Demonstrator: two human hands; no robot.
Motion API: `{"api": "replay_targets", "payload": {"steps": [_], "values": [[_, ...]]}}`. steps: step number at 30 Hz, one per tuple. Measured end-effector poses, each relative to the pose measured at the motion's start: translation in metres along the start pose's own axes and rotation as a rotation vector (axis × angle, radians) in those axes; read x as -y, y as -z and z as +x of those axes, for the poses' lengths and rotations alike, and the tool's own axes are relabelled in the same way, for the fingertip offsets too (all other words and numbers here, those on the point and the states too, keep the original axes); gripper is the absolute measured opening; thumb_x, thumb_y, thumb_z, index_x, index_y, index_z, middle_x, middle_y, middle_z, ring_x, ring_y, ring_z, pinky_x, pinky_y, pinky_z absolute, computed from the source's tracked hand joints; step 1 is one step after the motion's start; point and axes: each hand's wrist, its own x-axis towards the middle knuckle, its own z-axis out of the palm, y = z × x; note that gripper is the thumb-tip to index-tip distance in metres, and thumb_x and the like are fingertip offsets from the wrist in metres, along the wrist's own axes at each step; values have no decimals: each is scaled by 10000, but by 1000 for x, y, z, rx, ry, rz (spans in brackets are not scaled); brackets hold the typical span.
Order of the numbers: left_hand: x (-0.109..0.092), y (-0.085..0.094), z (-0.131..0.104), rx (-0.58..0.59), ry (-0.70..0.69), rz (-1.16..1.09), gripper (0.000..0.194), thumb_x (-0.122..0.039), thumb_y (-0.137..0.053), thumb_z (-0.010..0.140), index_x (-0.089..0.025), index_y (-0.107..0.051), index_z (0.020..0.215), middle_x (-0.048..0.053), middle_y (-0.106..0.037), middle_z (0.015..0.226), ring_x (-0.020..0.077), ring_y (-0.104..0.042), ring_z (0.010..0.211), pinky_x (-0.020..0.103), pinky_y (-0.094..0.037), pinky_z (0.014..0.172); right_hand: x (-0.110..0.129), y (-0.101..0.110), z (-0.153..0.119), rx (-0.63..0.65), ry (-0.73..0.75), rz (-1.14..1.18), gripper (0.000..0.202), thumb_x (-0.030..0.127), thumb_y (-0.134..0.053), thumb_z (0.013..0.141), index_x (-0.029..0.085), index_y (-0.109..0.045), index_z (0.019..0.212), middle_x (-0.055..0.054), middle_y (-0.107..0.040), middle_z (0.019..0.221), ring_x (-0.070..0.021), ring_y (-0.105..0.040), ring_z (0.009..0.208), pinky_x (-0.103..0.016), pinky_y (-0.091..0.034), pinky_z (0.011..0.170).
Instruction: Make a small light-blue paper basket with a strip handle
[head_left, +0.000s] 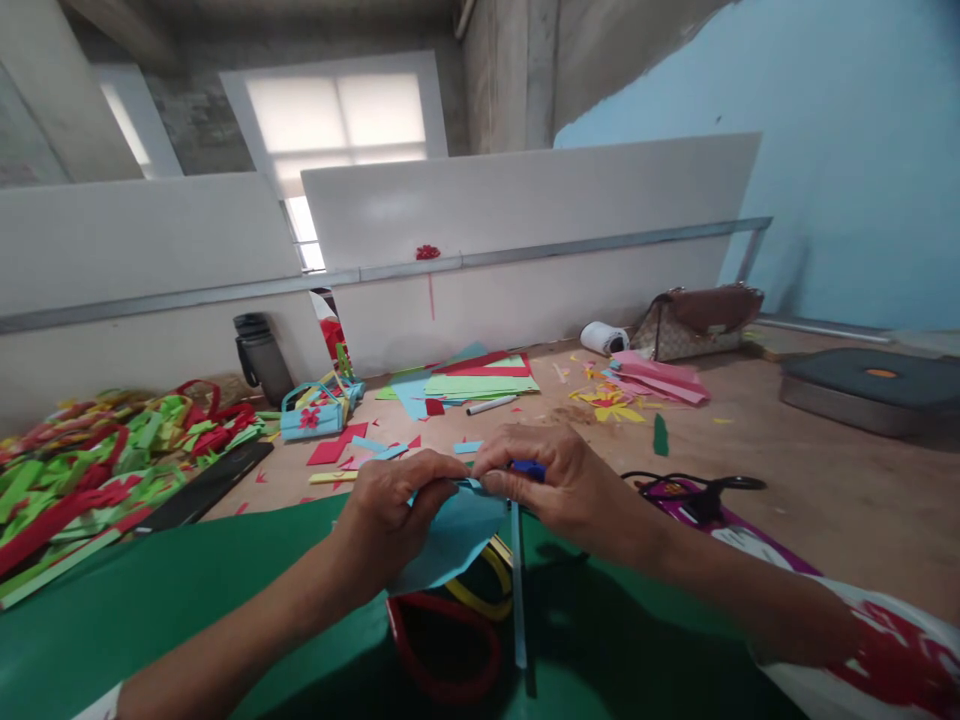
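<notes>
Both of my hands meet over the green table cover [247, 560]. My left hand [401, 510] pinches the top edge of a light blue craft sheet [457, 535], thumb against fingers. Close beside it, my right hand [540, 480] has thumb and fingers closed on the same edge. A dark blue object [529, 468] shows partly behind my right fingers; its kind is hidden. Below that hand, a translucent glue stick [519, 600] points towards me. Scissors with a red handle [442, 645] and a yellow handle [491, 590] lie under the sheet, partly covered.
Green and red strips [90, 470] are heaped at left, beside a black phone-like slab [210, 485] and a dark bottle [262, 360]. A small blue basket [311, 420], stacked coloured sheets [480, 380], a handbag [697, 320] and a lidded box [870, 390] stand farther off. A black cable [705, 490] lies right.
</notes>
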Motion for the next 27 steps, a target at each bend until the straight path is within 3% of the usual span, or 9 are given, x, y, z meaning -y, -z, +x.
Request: {"api": "replay_targets", "payload": {"steps": [7, 15, 21, 27], "values": [[-2, -1, -1, 38, 16, -1, 172, -96, -511, 811, -167, -665, 838, -3, -723, 737, 98, -670, 652, 133, -485, 621, 1, -2, -1, -20, 89, -31, 98, 110, -593, 789, 176, -664, 782, 7, -655, 752, -111, -584, 720, -252, -436, 679], [-3, -2, -5, -15, -5, -29, 135, -68, -526, 793, -183, -597, 793, -25, -680, 687, 82, -633, 600, 138, -472, 580, 1, -4, -2, -67, 295, -125, 105, 121, -547, 831, 153, -629, 773, -29, -635, 732, -119, -571, 711, -252, -449, 669], [-2, -1, -6, -6, -70, -33, 142, -49, -519, 809, -180, -573, 809, 0, -722, 807, 88, -663, 689, 141, -490, 647, 1, -4, -3, -154, 488, -375, 160, 112, -471, 869, 132, -623, 825, -59, -643, 761, -145, -565, 746, -293, -445, 720], [-1, 0, -6, 20, -116, -1, 125, -76, -509, 832, -184, -546, 783, 11, -726, 834, 103, -674, 701, 164, -515, 660, -5, -5, -6, -202, 662, -626, 197, 49, -434, 833, 102, -623, 855, -85, -641, 793, -168, -564, 772, -416, -400, 867]]}}
